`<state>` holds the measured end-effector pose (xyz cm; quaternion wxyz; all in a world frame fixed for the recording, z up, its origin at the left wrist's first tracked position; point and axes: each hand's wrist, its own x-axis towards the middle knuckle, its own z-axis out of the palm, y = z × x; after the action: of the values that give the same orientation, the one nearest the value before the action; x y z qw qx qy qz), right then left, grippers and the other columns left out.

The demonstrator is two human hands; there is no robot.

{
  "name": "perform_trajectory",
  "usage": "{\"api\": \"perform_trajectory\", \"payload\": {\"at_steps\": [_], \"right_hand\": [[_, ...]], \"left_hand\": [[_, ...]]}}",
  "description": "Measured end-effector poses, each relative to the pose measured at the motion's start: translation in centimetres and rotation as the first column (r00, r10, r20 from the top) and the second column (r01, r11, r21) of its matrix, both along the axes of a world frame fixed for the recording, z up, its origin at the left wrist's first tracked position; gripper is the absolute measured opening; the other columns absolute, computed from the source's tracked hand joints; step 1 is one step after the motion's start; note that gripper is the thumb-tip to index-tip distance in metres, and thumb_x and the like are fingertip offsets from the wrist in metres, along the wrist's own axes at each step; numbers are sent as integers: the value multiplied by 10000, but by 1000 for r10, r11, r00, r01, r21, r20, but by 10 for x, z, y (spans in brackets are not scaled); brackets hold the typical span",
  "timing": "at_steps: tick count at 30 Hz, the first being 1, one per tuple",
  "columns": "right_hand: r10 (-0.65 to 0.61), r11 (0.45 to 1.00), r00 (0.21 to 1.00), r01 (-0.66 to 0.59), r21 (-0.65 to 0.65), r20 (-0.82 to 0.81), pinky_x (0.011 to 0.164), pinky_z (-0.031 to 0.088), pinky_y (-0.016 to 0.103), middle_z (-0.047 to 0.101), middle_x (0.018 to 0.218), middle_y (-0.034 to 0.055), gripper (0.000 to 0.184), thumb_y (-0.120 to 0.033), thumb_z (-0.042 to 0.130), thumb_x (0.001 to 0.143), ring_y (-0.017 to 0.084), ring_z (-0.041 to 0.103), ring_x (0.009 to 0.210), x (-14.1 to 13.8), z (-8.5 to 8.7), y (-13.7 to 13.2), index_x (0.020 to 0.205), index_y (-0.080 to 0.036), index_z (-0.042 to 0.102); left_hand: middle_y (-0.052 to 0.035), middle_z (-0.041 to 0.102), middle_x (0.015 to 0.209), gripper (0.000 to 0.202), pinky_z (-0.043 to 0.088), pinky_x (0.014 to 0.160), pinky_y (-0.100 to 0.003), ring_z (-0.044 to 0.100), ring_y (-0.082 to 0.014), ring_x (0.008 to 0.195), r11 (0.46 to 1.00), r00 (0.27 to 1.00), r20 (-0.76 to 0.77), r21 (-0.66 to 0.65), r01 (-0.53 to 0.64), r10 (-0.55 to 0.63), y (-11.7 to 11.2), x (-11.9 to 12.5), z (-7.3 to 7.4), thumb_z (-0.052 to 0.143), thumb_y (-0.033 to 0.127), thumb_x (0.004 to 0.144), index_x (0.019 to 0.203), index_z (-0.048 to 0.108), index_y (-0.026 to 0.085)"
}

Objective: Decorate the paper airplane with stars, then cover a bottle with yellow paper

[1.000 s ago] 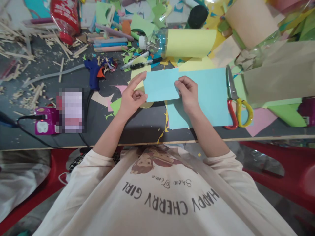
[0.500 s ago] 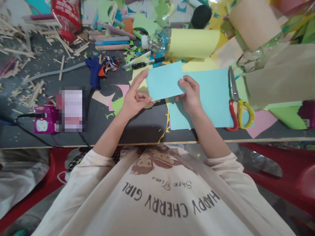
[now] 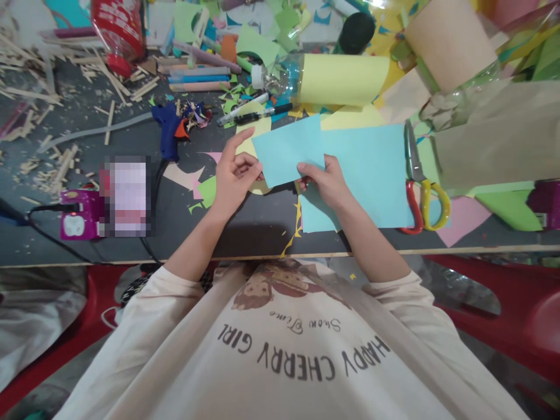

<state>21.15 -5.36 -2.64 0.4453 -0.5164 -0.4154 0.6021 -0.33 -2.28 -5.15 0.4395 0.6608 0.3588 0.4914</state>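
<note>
A small rectangular piece of light blue paper is held up, tilted, above the table. My right hand is closed on its lower right part, thumb on top and fingers underneath. At the paper's left edge is my left hand, thumb and curled fingers pinched together at that edge, index finger stretched forward. A larger light blue sheet lies flat under and beside my right hand. To the right of that sheet, scissors with one red and one yellow handle lie with blades pointing away.
A blue glue gun and a purple box with a cable lie on the left. Beyond my hands are pens, a bottle wrapped in yellow paper, markers and paper scraps. A red-labelled bottle stands among sticks.
The small blue paper has tilted and shifted slightly left and toward me. My right hand has moved left, its thumb further onto the paper. My left index finger has come away from the paper's edge.
</note>
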Motion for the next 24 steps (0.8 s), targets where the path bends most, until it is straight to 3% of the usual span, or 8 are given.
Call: {"api": "perform_trajectory", "payload": {"at_steps": [3, 8, 13, 19, 24], "right_hand": [[-18, 1000, 1000, 18, 18, 4, 465, 461, 248, 514, 539, -65, 375, -485, 786, 693, 76, 469, 464, 0, -3, 1, 623, -231, 519], [-233, 971, 972, 231, 67, 14, 443, 444, 232, 464, 575, -75, 395, -475, 775, 694, 76, 465, 485, 4, -11, 6, 640, -243, 461], [-117, 991, 991, 112, 67, 72, 450, 422, 233, 424, 567, -69, 424, -491, 801, 688, 74, 411, 496, 8, -10, 5, 622, -237, 468], [-64, 988, 991, 47, 148, 115, 442, 396, 258, 358, 532, -63, 616, -700, 810, 652, 85, 355, 490, 11, -9, 2, 576, -239, 409], [-99, 989, 985, 80, 128, 144, 434, 377, 260, 322, 529, -61, 681, -764, 825, 560, 100, 354, 524, 13, -9, 4, 556, -243, 387]], "left_hand": [[28, 691, 712, 445, 588, 637, -233, 658, -115, 604, 997, 998, -60, -70, -16, 12, -4, -1, 7, 622, 506, 955, 1355, 580, 315], [6, 738, 798, 478, 621, 674, -272, 692, -135, 649, 994, 1000, -17, -112, 9, -11, -6, 0, 12, 613, 508, 959, 1397, 536, 334], [-19, 713, 1128, 405, 631, 695, -274, 744, -155, 849, 996, 998, 66, -93, -10, 16, -2, 0, 9, 655, 564, 917, 1287, 610, 406], [-7, 688, 1035, 397, 600, 657, -256, 694, -105, 702, 999, 999, 36, -49, -11, 12, -3, 1, 6, 741, 557, 856, 1158, 637, 322], [-16, 697, 867, 453, 592, 608, -315, 681, -150, 676, 965, 984, 148, -224, 133, -101, -6, 6, 12, 672, 694, 833, 846, 656, 242]]}}
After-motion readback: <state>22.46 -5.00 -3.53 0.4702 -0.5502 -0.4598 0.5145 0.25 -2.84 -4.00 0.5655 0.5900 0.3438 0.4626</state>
